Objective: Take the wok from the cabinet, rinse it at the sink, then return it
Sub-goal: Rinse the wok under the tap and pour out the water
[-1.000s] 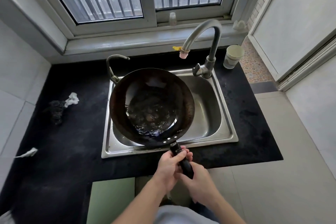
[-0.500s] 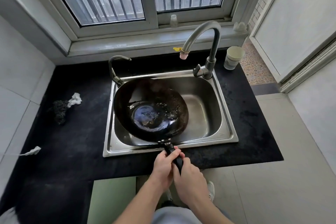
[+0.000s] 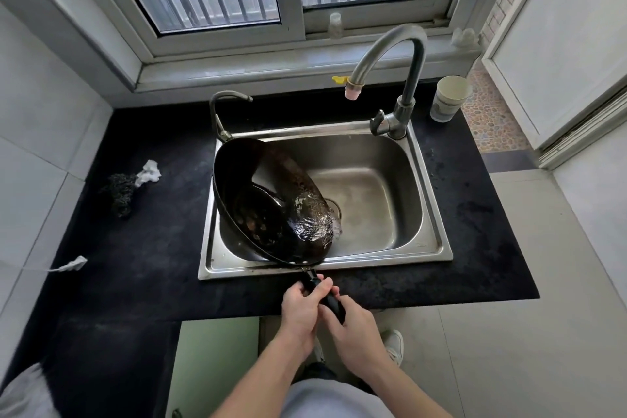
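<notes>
Both left hand (image 3: 302,305) and right hand (image 3: 356,329) grip the handle (image 3: 314,282) as the wok (image 3: 268,214), level before, tips and drains into the sink (image 3: 437,220), likely ending the rinse

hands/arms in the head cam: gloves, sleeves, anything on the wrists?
No gloves on the left hand or the right hand, and no rings, watch or bands visible. The forearms are uncovered to the frame edge, so no sleeves show. A light grey garment and a white shoe appear at the bottom.
</notes>
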